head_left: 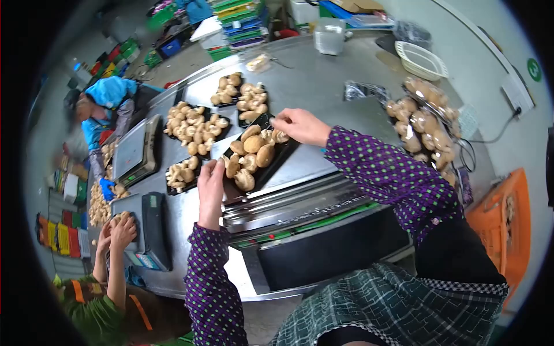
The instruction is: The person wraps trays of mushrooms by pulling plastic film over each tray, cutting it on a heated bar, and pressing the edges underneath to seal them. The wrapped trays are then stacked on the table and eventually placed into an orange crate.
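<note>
A black tray point(276, 163) filled with brown mushrooms point(250, 145) lies before me on the metal table point(311, 75), beside a long metal-topped machine point(288, 202). My left hand point(212, 184) is at the tray's left end, fingers close together beside a mushroom; whether they grip the tray's edge is too small to tell. At the tray's far right corner is my right hand point(301, 126), its thumb and fingers pinched near a mushroom and the rim. What is between those fingertips is unclear. More mushroom trays point(193, 128) stand beyond, to the left.
Wrapped mushroom packs point(424, 124) lie at the right, near a white basket point(421, 60) and an orange crate point(502, 225). Two scales point(137, 150) stand left. A co-worker's hands point(118, 232) touch mushrooms; another person wears a blue glove point(107, 188). Clear containers point(329, 37) stand at the back.
</note>
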A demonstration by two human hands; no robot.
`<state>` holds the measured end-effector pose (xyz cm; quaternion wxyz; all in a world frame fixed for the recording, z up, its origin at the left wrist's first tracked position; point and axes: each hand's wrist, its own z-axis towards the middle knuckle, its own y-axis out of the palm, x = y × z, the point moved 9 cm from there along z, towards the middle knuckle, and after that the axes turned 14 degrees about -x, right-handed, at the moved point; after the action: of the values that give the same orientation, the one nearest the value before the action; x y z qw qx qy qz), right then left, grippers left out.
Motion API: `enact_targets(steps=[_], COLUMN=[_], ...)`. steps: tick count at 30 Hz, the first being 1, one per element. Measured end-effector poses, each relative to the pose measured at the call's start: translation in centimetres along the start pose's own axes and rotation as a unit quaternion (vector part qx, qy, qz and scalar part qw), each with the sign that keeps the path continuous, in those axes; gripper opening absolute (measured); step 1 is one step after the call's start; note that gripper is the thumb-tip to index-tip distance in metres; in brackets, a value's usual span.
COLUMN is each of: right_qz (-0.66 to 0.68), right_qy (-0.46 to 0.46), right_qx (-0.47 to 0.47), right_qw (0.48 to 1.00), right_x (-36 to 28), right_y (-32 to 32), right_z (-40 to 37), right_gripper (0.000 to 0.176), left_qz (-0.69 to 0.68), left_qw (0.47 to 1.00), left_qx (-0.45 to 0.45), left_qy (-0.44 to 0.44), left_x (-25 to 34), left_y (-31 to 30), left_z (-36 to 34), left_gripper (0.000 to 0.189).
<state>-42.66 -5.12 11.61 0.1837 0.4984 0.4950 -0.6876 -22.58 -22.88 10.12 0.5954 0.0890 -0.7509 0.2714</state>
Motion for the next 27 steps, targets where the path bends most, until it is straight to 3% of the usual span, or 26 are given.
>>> enact_targets(steps=[5, 9, 11, 13, 14, 16, 19, 25, 26, 27], right_qz=[-0.092, -0.122, -0.154, -0.173, -0.462, -0.496, -0.346, -0.309, -0.295, -0.293], right_qy=[0.076, 0.087, 0.016, 0.000, -0.099, -0.014, -0.012, -0.019, 0.014, 0.014], right_qx=[-0.019, 0.079, 0.168, 0.273, 0.307, 0.289, 0.308, 0.242, 0.167, 0.164], right_qw=[0.993, 0.986, 0.974, 0.947, 0.826, 0.819, 0.886, 0.920, 0.941, 0.942], right_x=[0.1, 1.1, 0.5, 2.3, -0.6, 1.4, 2.1, 3.2, 3.9, 3.9], right_y=[-3.2, -5.1, -7.3, -8.4, -6.6, -5.8, -5.0, -5.9, -5.8, -6.1], right_z=[-11.5, -16.1, -17.1, -16.8, -17.2, -15.8, -16.2, -15.1, -14.4, -14.9], right_gripper=[0.040, 0.035, 0.031, 0.024, 0.018, 0.017, 0.017, 0.011, 0.020, 0.020], left_qz=[-0.012, 0.019, 0.003, 0.013, 0.005, 0.021, 0.053, 0.035, 0.139, 0.238], left_qw=[0.992, 0.982, 0.974, 0.976, 0.971, 0.973, 0.982, 0.986, 0.972, 0.946], left_qx=[-0.123, -0.184, -0.223, -0.219, -0.238, -0.229, -0.184, -0.158, -0.179, -0.188], left_qy=[0.025, 0.046, 0.035, 0.015, 0.021, 0.011, 0.000, 0.027, 0.069, 0.116], left_x=[3.9, 5.2, 4.5, 2.8, 1.7, 2.2, 3.4, 3.3, 4.0, 4.6], left_y=[7.7, 11.7, 12.9, 14.0, 14.1, 15.7, 15.4, 15.8, 16.0, 16.1], left_z=[1.4, 1.9, 2.3, 3.8, 4.9, 4.4, 2.1, 0.4, 0.0, -0.4], left_gripper=[0.045, 0.047, 0.047, 0.047, 0.048, 0.050, 0.053, 0.048, 0.048, 0.048])
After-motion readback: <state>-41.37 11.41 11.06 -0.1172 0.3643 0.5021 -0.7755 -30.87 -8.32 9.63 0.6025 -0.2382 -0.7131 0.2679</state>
